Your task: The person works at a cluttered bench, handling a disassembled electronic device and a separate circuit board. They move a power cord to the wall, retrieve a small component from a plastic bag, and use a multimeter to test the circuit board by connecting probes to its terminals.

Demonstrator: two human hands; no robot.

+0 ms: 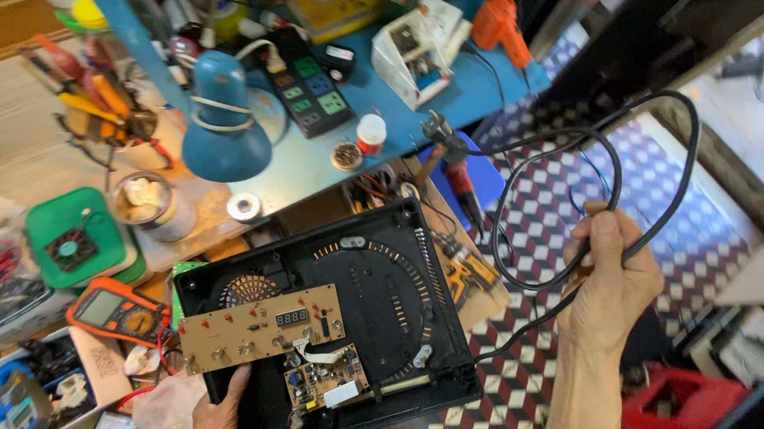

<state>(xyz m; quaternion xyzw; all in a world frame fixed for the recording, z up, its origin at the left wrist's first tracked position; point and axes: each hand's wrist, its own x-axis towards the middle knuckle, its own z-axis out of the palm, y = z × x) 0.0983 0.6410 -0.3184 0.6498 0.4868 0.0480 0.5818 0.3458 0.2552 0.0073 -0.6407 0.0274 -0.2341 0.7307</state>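
Curled tight, the right hand [612,286] has its grip clamped on a looped black cord [578,196], thumb laid over the smooth round cable. The loops stand up and out to the right of the black case [396,268], over a checkered tile floor [520,408], and one strand runs down from the fist to the case's lower right corner. The cord's plug [434,128] hangs just above the case's top corner.

The left hand [220,408] has its grip closed on the case's near edge, thumb on top, just below a tan, rectangular board [260,329] studded with small parts. A smaller board [323,376] lies beside it, joined by a flat white ribbon. The case is a shallow square plastic tray, ribbed in a ring of slots, with a round fan grille at its left.

Left of the case on the bench [16,130] lies an orange meter [118,313]; above it leans a blue, dome-shaded lamp [224,130].
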